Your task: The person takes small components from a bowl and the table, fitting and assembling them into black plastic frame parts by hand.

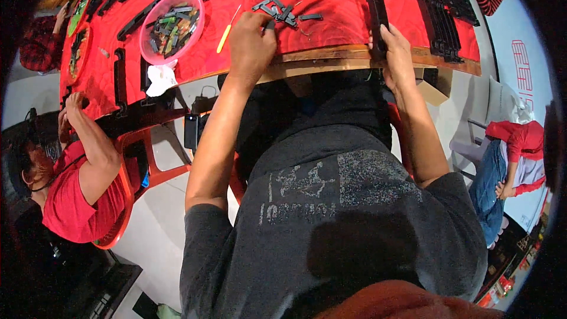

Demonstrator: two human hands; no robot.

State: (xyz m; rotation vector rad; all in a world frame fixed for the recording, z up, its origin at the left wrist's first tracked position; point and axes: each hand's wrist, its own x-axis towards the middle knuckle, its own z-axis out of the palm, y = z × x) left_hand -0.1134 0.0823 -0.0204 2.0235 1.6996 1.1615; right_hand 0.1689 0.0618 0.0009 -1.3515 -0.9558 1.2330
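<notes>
The right hand (397, 53) sits at the near edge of the table (331, 62), fingers curled shut around the near end of a long black plastic strip (378, 9) that runs away from the person across the red cloth (331, 6). Since that end sits right at the table's edge, a slack grip could let the strip tip off into the lap, or a sideways twist could bend the thin piece. The left hand (251, 44) lies a little to the left, knuckles up, fingertips pressed down at the near side of a small heap of black clips (277, 10); whether it has pinched one I cannot tell, as the fingers hide it. The clips lie touching the fingertips and just beyond them, so a hasty sweep could scatter them over the cloth or push some toward the edge. Left of that hand a yellow-handled tool (226, 31) lies loose on the cloth, easy to knock with the wrist. Farther left stands a pink bowl (172, 26) full of small parts, near enough the table's edge that a jolt could spill it. Farther right more black strips (440, 20) lie in a row, well apart from both hands.
</notes>
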